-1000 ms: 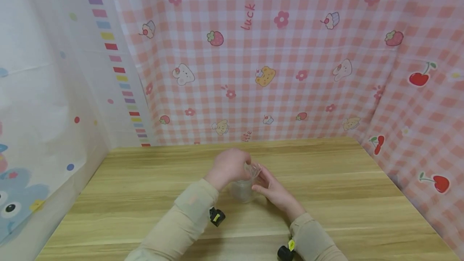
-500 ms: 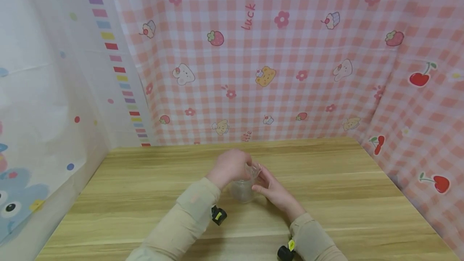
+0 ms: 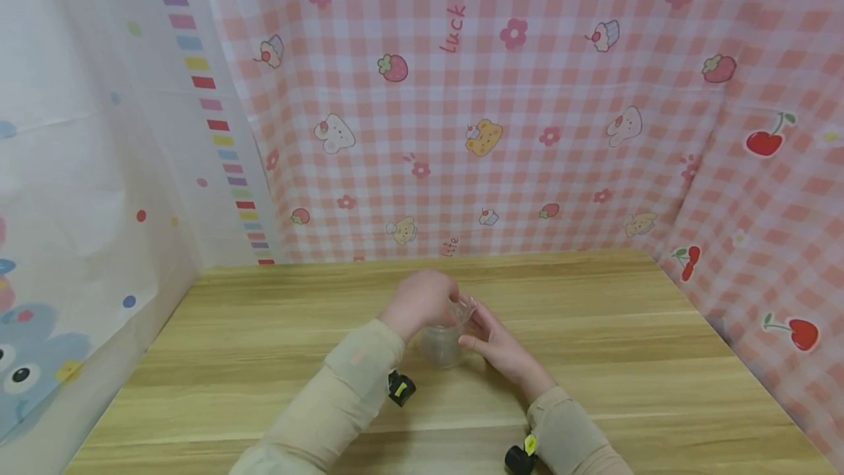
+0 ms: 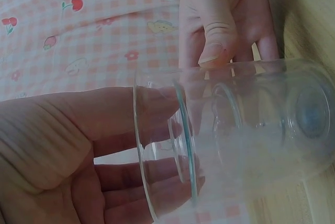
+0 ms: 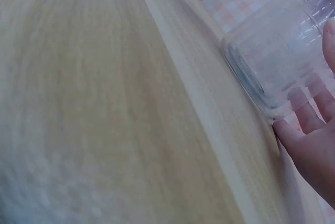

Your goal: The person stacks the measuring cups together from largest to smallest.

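Observation:
A clear, see-through jar (image 3: 440, 347) stands on the wooden table between both hands, with several rings showing along its wall in the left wrist view. My left hand (image 3: 425, 303) comes over its top from the left. Its thumb and fingers (image 4: 157, 101) curl at the mouth and show through the glass, past the wide rim (image 4: 142, 156). On the other side, my right hand (image 3: 497, 347) holds the jar, its thumb (image 4: 214, 46) on the near wall. The right fingers (image 5: 309, 114) spread around the lower wall near the base. I cannot tell whether the left fingers grip a separate inner piece.
The wood-grain table (image 3: 593, 358) reaches back to a pink checked cloth (image 3: 422, 94) hung behind it. More cloth hangs on the left (image 3: 99, 130) and right. Small black wrist cameras (image 3: 401, 388) sit below each cuff.
The left forearm and its wrist camera have shifted slightly to the right. Jar and right hand have stayed almost in place.

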Demonstrator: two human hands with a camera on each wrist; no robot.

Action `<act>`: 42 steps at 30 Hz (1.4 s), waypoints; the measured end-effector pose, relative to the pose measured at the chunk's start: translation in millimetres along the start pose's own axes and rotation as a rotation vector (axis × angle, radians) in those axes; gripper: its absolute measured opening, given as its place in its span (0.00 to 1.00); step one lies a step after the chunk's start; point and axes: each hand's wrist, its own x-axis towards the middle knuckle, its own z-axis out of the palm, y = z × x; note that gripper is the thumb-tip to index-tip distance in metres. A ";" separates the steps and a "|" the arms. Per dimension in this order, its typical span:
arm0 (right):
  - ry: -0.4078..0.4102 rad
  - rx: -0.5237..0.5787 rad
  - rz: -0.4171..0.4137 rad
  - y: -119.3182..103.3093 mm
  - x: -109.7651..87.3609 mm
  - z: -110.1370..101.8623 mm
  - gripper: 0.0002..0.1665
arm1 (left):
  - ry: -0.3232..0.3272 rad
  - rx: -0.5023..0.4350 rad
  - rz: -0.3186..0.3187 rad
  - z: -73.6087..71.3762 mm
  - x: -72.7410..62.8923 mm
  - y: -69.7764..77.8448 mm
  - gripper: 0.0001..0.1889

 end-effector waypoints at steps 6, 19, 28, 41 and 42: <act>-0.003 0.006 -0.012 0.1 1.3 0.2 0.46 | -0.012 0.017 -0.009 -1.5 0.7 1.5 0.16; -0.003 0.008 -0.031 -0.9 1.6 0.1 0.47 | -0.009 0.040 0.000 0.5 2.2 2.2 0.12; 0.003 -0.001 -0.030 -0.7 1.0 0.7 0.47 | -0.020 0.066 0.016 2.7 3.0 2.6 0.10; -0.011 0.008 -0.026 -1.2 -0.4 0.7 0.47 | -0.016 0.000 0.027 3.2 -0.6 -0.3 0.14; -0.012 0.001 -0.026 -1.4 -0.5 0.8 0.47 | -0.013 -0.006 0.027 3.4 -0.8 -0.8 0.14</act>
